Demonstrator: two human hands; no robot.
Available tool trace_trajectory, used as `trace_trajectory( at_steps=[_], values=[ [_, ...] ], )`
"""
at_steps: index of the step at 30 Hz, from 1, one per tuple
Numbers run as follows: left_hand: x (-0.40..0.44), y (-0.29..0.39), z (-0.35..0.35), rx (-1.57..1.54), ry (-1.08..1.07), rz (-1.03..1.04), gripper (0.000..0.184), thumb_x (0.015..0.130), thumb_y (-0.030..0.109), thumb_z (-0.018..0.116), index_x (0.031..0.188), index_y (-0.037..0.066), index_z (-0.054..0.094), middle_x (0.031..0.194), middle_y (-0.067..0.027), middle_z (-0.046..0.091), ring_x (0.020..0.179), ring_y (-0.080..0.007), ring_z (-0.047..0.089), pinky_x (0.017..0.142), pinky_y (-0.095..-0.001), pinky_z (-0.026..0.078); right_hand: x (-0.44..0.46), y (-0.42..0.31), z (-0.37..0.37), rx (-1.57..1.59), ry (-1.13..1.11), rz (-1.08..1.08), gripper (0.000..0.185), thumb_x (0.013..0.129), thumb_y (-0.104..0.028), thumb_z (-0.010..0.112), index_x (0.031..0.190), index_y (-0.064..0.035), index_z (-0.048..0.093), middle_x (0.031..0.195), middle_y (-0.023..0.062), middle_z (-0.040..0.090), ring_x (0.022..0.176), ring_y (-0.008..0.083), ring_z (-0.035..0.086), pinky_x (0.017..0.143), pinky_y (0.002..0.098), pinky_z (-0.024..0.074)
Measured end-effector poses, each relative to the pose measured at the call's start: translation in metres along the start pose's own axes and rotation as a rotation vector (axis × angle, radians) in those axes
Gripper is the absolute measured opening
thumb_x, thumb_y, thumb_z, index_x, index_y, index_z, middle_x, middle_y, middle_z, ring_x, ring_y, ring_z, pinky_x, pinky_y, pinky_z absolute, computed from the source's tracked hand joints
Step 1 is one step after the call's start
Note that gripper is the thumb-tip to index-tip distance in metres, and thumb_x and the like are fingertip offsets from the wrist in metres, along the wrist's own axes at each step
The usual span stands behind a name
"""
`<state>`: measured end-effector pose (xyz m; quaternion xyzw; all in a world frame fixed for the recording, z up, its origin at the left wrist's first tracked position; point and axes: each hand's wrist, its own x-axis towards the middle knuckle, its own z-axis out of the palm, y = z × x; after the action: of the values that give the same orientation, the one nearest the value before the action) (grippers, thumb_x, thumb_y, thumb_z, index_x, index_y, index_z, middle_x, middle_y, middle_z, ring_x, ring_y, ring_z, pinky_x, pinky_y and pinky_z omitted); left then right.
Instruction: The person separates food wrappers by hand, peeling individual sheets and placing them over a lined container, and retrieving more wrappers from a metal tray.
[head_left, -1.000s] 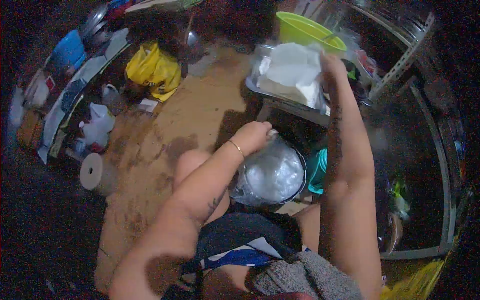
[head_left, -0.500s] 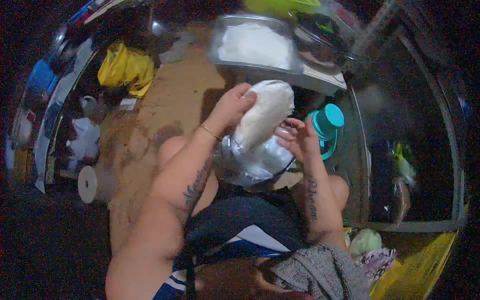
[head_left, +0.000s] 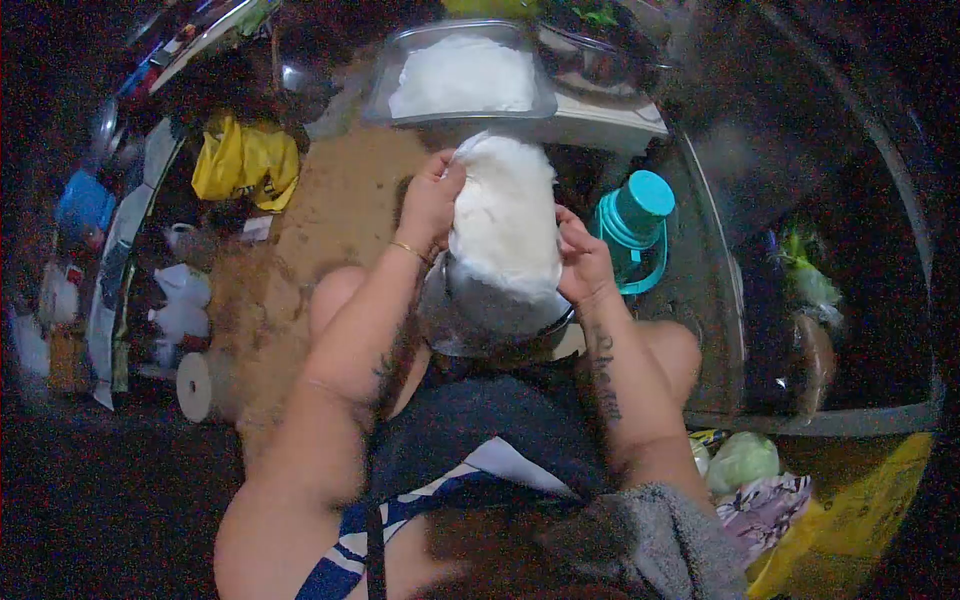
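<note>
brown floor [head_left: 325,200] below; white sheet [head_left: 507,210] between left hand [head_left: 432,198] and right hand [head_left: 585,260].

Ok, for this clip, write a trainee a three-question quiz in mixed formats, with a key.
1. True or false: the left hand is well clear of the white piece.
2. Which lies directly beyond the white piece, toward the picture's top?
A. yellow bag
B. clear tray
C. white roll
3. Fill in the colour: the container to the right of the right hand is ____.

Key: 1. False, it grips the edge. 2. B. 3. Turquoise.
</note>
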<state>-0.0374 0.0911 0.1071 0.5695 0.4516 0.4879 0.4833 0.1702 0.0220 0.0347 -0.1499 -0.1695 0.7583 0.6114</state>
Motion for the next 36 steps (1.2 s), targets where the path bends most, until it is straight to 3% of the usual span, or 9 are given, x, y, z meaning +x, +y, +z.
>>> trace_trajectory(
  at_steps=[6,13,17,20,22,25,30,32,36],
  values=[
    [0.012,-0.032,-0.013,0.255,0.089,0.206,0.025,0.089,0.010,0.055,0.113,0.006,0.059,0.101,-0.0041,0.064,0.089,-0.0120,0.058,0.081,-0.0270,0.046,0.002,0.000,0.001,-0.391,0.207,-0.336,0.053,0.077,0.010,0.052,0.128,0.0025,0.036,0.120,0.0163,0.053,0.111,0.0293,0.054,0.097,0.0403,0.0429],
    [0.002,-0.023,-0.006,0.255,-0.036,0.152,0.039,0.083,0.007,0.059,0.122,0.010,0.056,0.112,-0.0094,0.063,0.099,-0.0172,0.059,0.089,-0.0278,0.045,0.009,0.002,-0.016,-0.362,0.254,-0.289,0.041,0.082,0.005,0.052,0.123,0.0024,0.047,0.113,0.0132,0.059,0.100,0.0223,0.059,0.092,0.0355,0.0461],
    [0.001,-0.044,0.005,0.715,0.146,0.320,0.035,0.079,0.015,0.063,0.113,0.007,0.059,0.113,-0.0191,0.061,0.103,-0.0301,0.060,0.088,-0.0350,0.047,0.007,0.007,-0.014,-0.759,0.345,-0.350,0.036,0.085,-0.001,0.053,0.121,0.0010,0.051,0.109,0.0109,0.062,0.095,0.0204,0.060,0.086,0.0320,0.0471],
    [-0.017,-0.043,0.023,0.905,0.052,0.590,0.034,0.079,0.025,0.065,0.106,0.005,0.061,0.106,-0.0188,0.063,0.097,-0.0305,0.062,0.084,-0.0372,0.049,0.009,0.019,-0.016,-1.152,0.359,-0.472,0.036,0.085,-0.003,0.054,0.121,0.0022,0.052,0.109,0.0120,0.062,0.095,0.0207,0.060,0.084,0.0311,0.0471],
    [-0.041,-0.028,0.045,0.545,-0.212,0.113,0.038,0.081,0.029,0.065,0.109,0.004,0.060,0.103,-0.0166,0.064,0.091,-0.0286,0.064,0.082,-0.0360,0.049,0.002,0.032,0.002,-1.482,0.408,-0.508,0.038,0.084,-0.004,0.055,0.121,0.0035,0.052,0.111,0.0136,0.062,0.097,0.0211,0.060,0.084,0.0310,0.0469],
    [-0.046,-0.048,0.051,0.518,-0.113,0.064,0.034,0.082,0.032,0.064,0.095,0.001,0.065,0.091,-0.0150,0.066,0.077,-0.0231,0.064,0.072,-0.0357,0.051,-0.003,0.058,0.002,-1.570,0.406,-0.441,0.038,0.082,-0.014,0.058,0.118,-0.0023,0.056,0.107,0.0205,0.063,0.101,0.0334,0.061,0.088,0.0371,0.0467],
    [-0.034,-0.055,0.038,0.192,-0.106,-0.171,0.018,0.084,0.019,0.059,0.084,0.001,0.064,0.072,-0.0061,0.062,0.065,-0.0182,0.059,0.060,-0.0325,0.048,0.000,0.065,-0.006,-1.097,0.325,-0.380,0.042,0.081,-0.008,0.063,0.120,0.0040,0.050,0.115,0.0137,0.059,0.101,0.0206,0.059,0.085,0.0303,0.0466],
    [-0.037,-0.046,0.038,-0.180,-0.120,-0.435,0.012,0.085,0.018,0.059,0.087,0.007,0.063,0.074,-0.0001,0.057,0.066,-0.0138,0.054,0.059,-0.0299,0.045,0.002,0.059,-0.004,-0.864,0.332,-0.411,0.038,0.082,-0.009,0.064,0.116,0.0030,0.051,0.113,0.0122,0.059,0.099,0.0190,0.059,0.084,0.0289,0.0465],
    [-0.038,-0.052,0.040,-0.430,-0.166,-0.523,0.009,0.087,0.018,0.059,0.090,0.010,0.060,0.077,-0.0006,0.058,0.070,-0.0123,0.054,0.061,-0.0286,0.043,-0.005,0.050,0.017,-1.203,0.508,-0.482,0.027,0.078,-0.016,0.069,0.099,-0.0023,0.058,0.097,0.0122,0.065,0.088,0.0217,0.062,0.076,0.0325,0.0486]
  ],
)
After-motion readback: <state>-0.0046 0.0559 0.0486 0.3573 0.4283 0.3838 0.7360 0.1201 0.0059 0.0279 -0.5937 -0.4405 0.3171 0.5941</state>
